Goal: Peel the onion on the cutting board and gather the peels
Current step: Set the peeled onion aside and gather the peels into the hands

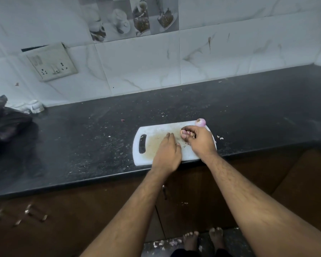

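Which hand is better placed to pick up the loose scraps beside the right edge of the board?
Probably the right hand: it is nearer the scraps on the counter, though it already clutches peels. The left hand lies flat mid-board.

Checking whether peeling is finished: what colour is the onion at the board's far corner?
Pale pinkish-purple, glossy: the onion looks peeled, seen in the head view.

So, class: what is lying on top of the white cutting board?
On the cutting board: a peeled onion at the far right corner, the flat left hand, and the right hand closed on peels. The board under both hands is hidden.
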